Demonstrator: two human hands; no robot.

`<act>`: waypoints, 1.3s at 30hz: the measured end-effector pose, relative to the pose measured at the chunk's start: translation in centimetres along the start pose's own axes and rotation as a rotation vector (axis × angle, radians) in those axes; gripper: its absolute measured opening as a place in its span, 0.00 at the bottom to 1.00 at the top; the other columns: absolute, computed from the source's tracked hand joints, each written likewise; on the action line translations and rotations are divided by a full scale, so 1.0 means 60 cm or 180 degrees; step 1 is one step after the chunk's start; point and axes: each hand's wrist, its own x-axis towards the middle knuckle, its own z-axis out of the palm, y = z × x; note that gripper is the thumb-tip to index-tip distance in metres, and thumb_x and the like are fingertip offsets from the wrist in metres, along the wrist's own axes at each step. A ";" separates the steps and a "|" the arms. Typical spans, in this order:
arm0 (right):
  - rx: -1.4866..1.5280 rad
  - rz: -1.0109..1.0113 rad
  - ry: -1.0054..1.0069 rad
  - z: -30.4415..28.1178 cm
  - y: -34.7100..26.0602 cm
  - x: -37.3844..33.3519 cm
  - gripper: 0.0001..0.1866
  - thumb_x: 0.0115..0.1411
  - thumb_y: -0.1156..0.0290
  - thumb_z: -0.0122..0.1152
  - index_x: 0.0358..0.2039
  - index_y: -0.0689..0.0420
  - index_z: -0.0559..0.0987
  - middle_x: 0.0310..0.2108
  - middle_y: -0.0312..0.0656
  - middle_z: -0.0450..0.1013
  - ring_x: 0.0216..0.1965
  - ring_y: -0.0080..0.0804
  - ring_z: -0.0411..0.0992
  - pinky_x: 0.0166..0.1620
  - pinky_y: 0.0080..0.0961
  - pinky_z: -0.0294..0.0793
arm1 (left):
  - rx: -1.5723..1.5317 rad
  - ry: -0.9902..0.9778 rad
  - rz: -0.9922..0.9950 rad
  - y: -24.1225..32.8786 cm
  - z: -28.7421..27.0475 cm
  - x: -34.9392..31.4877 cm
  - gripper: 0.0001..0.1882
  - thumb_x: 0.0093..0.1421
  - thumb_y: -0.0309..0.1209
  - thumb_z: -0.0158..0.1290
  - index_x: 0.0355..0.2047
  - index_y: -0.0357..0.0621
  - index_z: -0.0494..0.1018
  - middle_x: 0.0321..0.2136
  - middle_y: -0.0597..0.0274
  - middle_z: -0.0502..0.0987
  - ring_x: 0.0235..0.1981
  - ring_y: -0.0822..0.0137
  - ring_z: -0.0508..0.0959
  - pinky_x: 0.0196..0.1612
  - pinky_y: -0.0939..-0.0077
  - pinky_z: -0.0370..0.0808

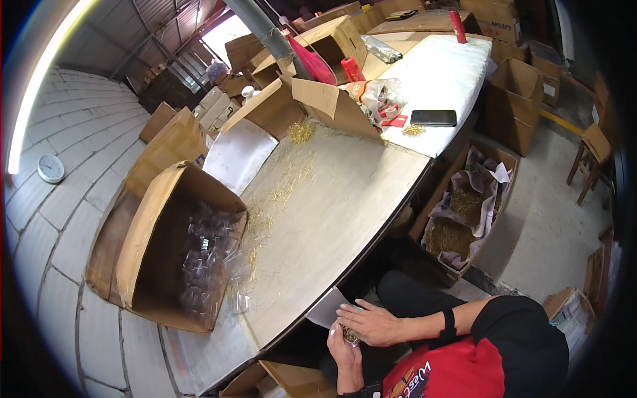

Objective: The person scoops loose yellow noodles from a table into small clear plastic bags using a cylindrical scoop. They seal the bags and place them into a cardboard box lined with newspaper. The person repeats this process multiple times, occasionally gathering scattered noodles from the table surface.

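Note:
Low at the table's near edge, my left hand (343,351) is closed around a small clear container (351,335) with thin gold-coloured metal pieces in it. My right hand (375,324) lies over its top, fingers stretched out flat and touching it; its palm side is hidden. Just beyond the fingers a white sheet or flap (324,309) sticks up at the table edge. Loose gold metal pieces (282,192) lie scattered along the table (332,199), with a denser heap (302,132) at its far end. What exactly the pieces are is too small to tell.
A tipped cardboard box (149,245) on the left spills clear plastic containers (209,265). Right of the table, a lined carton (458,262) holds more gold pieces. A phone (433,118) lies on a white surface (438,73). An open carton (292,379) sits below the near edge.

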 end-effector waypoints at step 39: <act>0.1948 0.0325 0.0677 -0.049 -0.019 0.080 0.18 0.57 0.78 0.54 0.49 0.63 0.70 0.44 0.52 0.70 0.45 0.46 0.71 0.48 0.32 0.71 | 0.0027 0.0644 -0.0015 0.169 -0.045 -0.009 0.18 0.67 0.41 0.39 0.43 0.38 0.68 0.33 0.57 0.76 0.28 0.67 0.80 0.20 0.76 0.79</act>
